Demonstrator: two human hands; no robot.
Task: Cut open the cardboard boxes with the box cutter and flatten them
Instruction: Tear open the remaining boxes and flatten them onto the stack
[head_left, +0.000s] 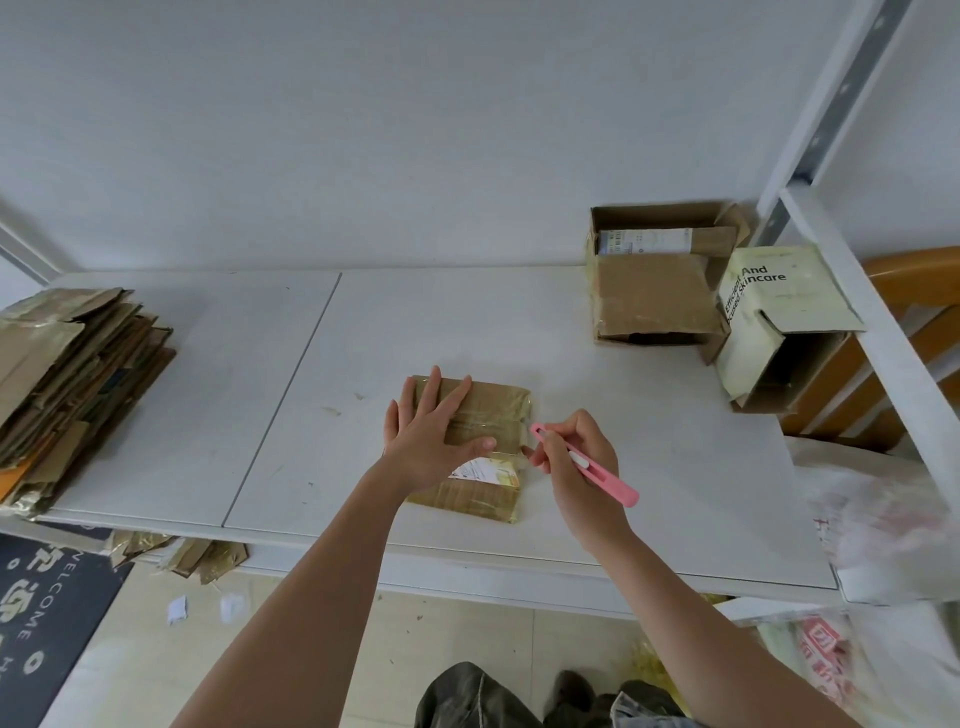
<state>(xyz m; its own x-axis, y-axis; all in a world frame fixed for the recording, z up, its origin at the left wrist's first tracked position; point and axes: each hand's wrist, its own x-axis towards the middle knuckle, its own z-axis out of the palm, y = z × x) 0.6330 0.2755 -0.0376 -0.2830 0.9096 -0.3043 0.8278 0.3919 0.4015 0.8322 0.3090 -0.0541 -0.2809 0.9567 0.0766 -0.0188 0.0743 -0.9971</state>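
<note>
Left hand (434, 441) presses flat, fingers spread, on the taped cardboard box (485, 447); right hand (576, 467) grips the pink box cutter (587, 465) at its edge.

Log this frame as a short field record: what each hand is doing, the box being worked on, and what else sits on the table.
left hand: left hand pressed flat, fingers spread, on the taped box
right hand: right hand grips the pink box cutter, tip at the box's right edge
box state: closed, taped, label on top
table left: stack of flattened cardboard
table right: open brown box, beside it a pale printed box on its side
surface: white table
</note>
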